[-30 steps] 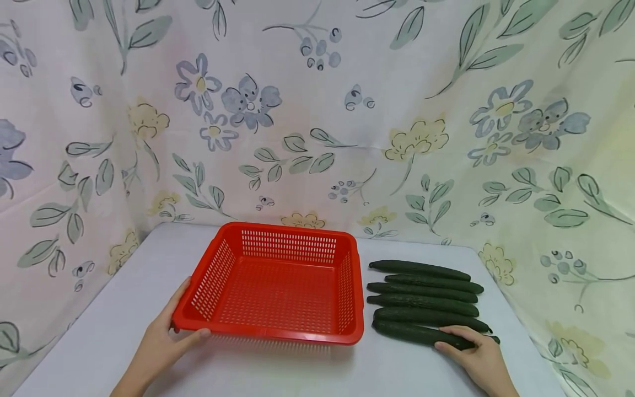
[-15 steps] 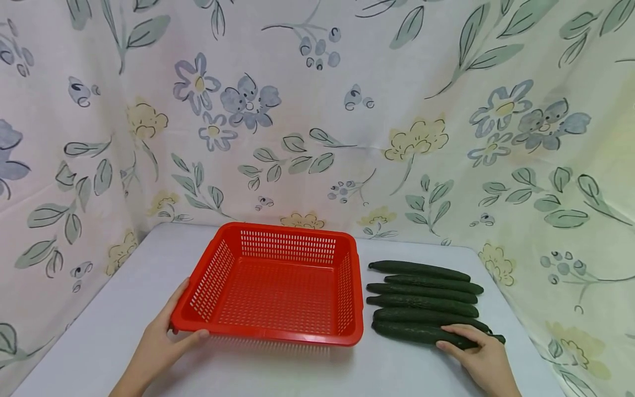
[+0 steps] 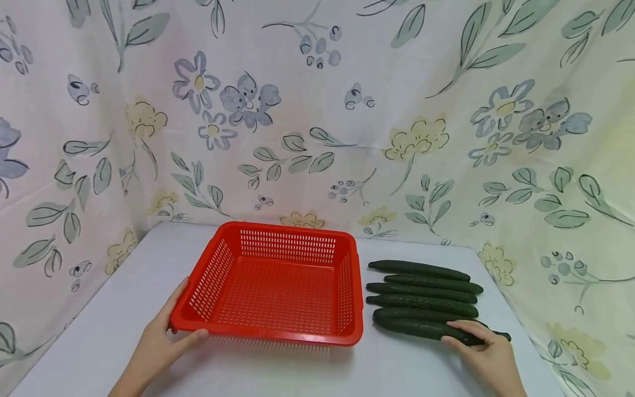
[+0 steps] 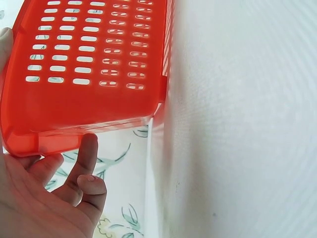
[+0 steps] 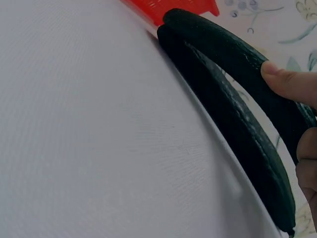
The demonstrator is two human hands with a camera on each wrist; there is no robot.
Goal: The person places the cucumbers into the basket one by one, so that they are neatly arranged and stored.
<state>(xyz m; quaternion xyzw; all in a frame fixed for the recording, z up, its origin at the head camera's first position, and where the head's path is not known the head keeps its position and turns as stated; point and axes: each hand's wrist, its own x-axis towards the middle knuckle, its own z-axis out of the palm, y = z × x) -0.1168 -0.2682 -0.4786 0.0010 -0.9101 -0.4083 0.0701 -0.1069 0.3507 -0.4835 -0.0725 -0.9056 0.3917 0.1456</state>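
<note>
My left hand (image 3: 166, 337) holds the front left corner of a red plastic basket (image 3: 270, 332), thumb on the front rim. In the left wrist view, fingers (image 4: 88, 153) reach under the rim beside the slotted wall (image 4: 94, 105). To the right of the basket, my right hand (image 3: 488, 350) grips the nearest dark green cucumber (image 3: 415, 327) near its right end. The right wrist view shows this cucumber (image 5: 230, 47) raised at the gripped end, with a gap above another cucumber (image 5: 242, 129) lying on the table. The basket holds nothing.
Several more cucumbers (image 3: 421, 301) lie side by side behind the held one, right of the basket. All stand on a white table (image 3: 278, 377). A flower-patterned cloth (image 3: 317, 182) hangs behind and along the sides.
My right hand has lifted the nearest cucumber slightly and shifted it to the right; it now covers more of the cucumber behind it. The left hand and basket have stayed in place.
</note>
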